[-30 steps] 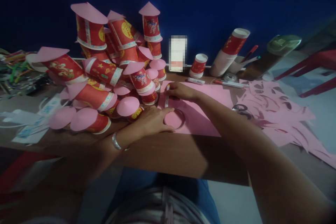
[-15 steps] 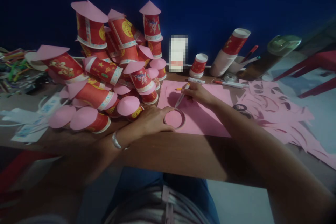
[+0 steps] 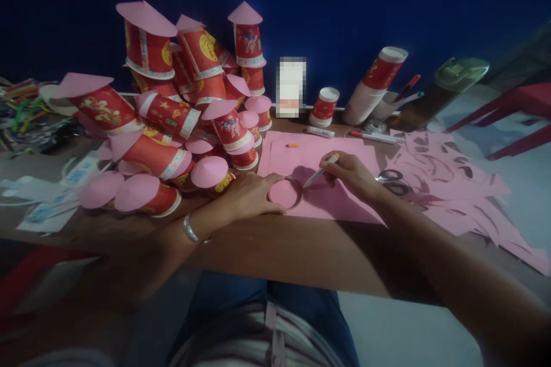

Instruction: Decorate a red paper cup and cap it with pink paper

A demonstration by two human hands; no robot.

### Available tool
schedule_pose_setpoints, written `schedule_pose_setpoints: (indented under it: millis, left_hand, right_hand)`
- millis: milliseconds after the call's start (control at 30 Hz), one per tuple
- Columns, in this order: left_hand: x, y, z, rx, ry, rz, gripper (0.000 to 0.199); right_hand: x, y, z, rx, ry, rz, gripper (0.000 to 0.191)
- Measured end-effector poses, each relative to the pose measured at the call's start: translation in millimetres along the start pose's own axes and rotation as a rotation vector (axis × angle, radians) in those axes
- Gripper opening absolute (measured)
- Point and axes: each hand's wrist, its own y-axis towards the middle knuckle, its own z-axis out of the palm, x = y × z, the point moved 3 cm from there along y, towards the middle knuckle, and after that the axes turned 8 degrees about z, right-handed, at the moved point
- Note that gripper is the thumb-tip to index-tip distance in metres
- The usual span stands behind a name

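Pen [image 3: 319,171] pinched in the right hand [image 3: 350,175], slanting down-left, tip at the right rim of the ring [image 3: 284,193] on the pink paper [image 3: 331,198]; left hand [image 3: 249,198] fingers curl around the ring's left side.

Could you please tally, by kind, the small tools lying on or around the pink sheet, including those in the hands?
Pens: 3 (held pen in the right hand, white pen, red-tipped pen)
Ring: 1 (ring under the left hand)
Orange cap: 1
Scissors: 1
Total: 6
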Motion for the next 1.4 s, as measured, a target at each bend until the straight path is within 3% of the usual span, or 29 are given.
schedule_pose_setpoints:
  millis: [200, 367, 433, 533, 667, 767, 1067, 1400]
  left_hand:
    - [2.4, -0.3, 2.0, -0.014, -0.011, 0.019, 0.082]
    - [4.1, -0.2, 3.7, -0.023, 0.009, 0.028, 0.083]
    - [3.3, -0.4, 3.1, -0.023, 0.010, 0.014, 0.083]
    - [2.1, -0.8, 2.3, -0.034, 0.030, -0.007, 0.084]
    - [1.9, -0.8, 3.8, -0.050, 0.062, 0.015, 0.071]
    - [3.3, -0.7, 6.2, -0.053, 0.059, 0.018, 0.071]
    - [6.7, -0.8, 10.0, -0.048, 0.046, 0.000, 0.079]
    - [7.2, -0.9, 11.0, -0.069, -0.008, -0.009, 0.078]
  right_hand:
    - [-4.1, -10.1, 0.3, -0.008, 0.121, -0.027, 0.031]
    - [13.3, -16.9, 1.4, -0.239, 0.262, -0.281, 0.023]
    - [20.1, -21.8, 9.7, -0.309, 0.132, -0.382, 0.020]
    - [21.3, -25.2, 32.5, -0.278, -0.242, -0.485, 0.022]
    - [7.4, -22.6, 59.5, -0.088, -0.546, -0.626, 0.052]
    - [-2.8, -20.7, 65.0, -0.015, -0.652, -0.692, 0.068]
    - [-15.9, -18.7, 63.6, 0.067, -0.739, -0.622, 0.083]
    - [-18.9, -18.8, 60.6, 0.070, -0.749, -0.558, 0.081]
